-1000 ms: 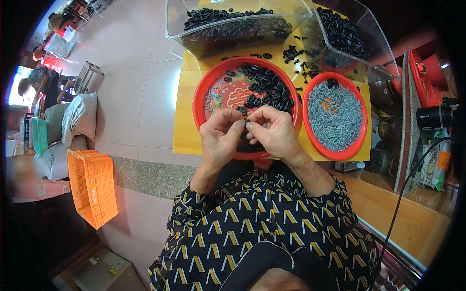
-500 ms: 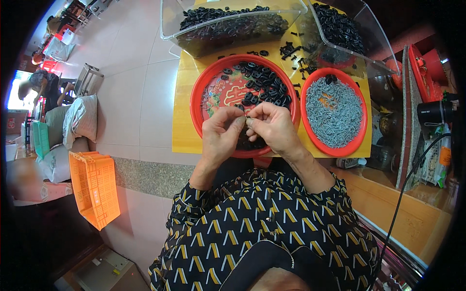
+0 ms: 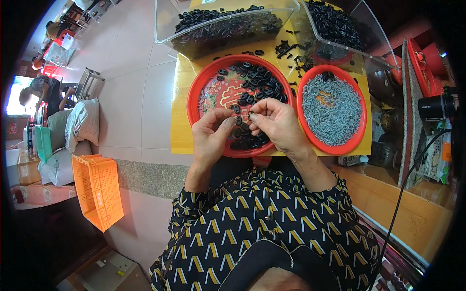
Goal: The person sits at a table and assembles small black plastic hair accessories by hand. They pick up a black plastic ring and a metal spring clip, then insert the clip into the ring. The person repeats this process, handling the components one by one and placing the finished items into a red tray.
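My left hand (image 3: 212, 133) and my right hand (image 3: 275, 123) meet over the near part of a round red tray (image 3: 196, 92) that holds several small black plastic rings. Between the fingertips of both hands sits one small black ring (image 3: 241, 119); the right thumb and forefinger pinch at it, the left fingers close against it from the other side. To the right stands a second red tray (image 3: 361, 131) filled with small grey metal pieces. Both trays rest on a yellow table top (image 3: 180, 126).
Two clear plastic bins (image 3: 218, 26) with many black rings stand at the table's far edge, loose black parts (image 3: 291, 48) between them. An orange crate (image 3: 97, 189) lies on the tiled floor at left, with sacks (image 3: 80, 126) beyond. A wooden bench (image 3: 412, 213) runs at right.
Both hands stay together over the red tray; the fingers have shifted slightly around the small black ring. Trays and bins have not moved.
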Demonstrator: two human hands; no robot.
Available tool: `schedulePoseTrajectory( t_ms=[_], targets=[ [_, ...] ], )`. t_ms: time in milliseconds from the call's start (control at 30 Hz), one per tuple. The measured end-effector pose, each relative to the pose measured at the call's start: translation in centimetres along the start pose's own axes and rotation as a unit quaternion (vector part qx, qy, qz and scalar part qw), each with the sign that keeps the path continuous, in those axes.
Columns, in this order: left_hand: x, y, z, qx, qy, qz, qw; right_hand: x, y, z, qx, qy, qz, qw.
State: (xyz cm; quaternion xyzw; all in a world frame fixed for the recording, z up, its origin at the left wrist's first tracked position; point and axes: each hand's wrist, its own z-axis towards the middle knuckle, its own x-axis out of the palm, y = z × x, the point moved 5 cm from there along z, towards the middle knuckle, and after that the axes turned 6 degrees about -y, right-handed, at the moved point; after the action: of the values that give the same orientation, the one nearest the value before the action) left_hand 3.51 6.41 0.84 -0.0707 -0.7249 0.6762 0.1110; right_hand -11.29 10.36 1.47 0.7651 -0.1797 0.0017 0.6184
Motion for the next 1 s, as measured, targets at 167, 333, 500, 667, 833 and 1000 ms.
schedulePoseTrajectory(
  t_ms=[167,333,500,667,833,1000],
  targets=[
    [0.0,0.6,0.4,0.016,-0.011,0.157,0.987,-1.0,0.3,-0.2,-0.006,-0.023,-0.039,0.999],
    [1.9,-0.5,0.5,0.191,0.008,0.395,0.898,-1.0,0.2,-0.2,-0.020,-0.028,-0.064,0.997],
    [2.8,0.1,1.2,0.211,0.027,0.477,0.853,-1.5,-0.2,-0.2,0.003,-0.033,-0.081,0.996],
    [3.1,-0.4,0.9,0.228,0.040,0.470,0.852,-1.4,-0.3,-0.3,0.009,-0.034,-0.078,0.996],
    [2.0,0.4,0.6,0.131,0.049,0.335,0.932,-1.3,-0.4,-0.2,0.029,-0.018,-0.046,0.998],
    [1.6,1.2,0.1,-0.101,0.036,-0.073,0.992,-1.3,-0.9,-0.1,0.057,-0.001,0.044,0.997]
  ],
)
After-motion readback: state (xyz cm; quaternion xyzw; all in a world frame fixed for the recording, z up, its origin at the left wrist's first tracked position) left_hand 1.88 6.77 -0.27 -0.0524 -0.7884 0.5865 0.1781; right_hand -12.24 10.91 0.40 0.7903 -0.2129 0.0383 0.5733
